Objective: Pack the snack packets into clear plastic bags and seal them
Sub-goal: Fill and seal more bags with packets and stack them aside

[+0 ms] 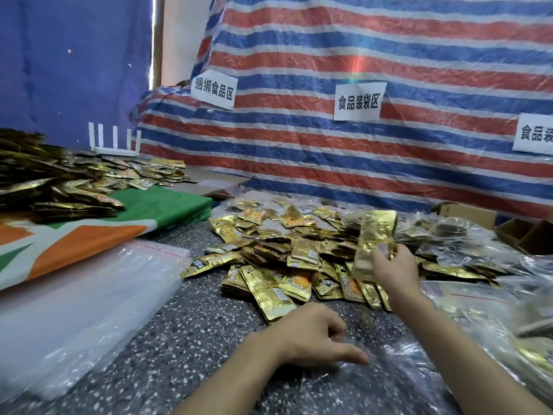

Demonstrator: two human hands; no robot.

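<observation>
A stack of gold snack packets [374, 244] stands upright right of centre, gripped by the right hand [395, 269], its fingers closed round the lower edge. The left hand [314, 333], fingers loosely curled, presses a clear plastic bag [389, 375] on the speckled counter [191, 333]. Behind, paper signs read "食品装袋区" [359, 101] and "捆绑食品区" [214, 89].

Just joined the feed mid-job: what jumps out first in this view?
The heap of gold snack packets spread across the middle of the speckled table stands out first. The right hand lifts a strip of gold packets above that heap, while the left hand rests on a clear plastic bag near the front edge. Behind it all hangs a red, white and blue striped tarp with white paper signs.
</observation>
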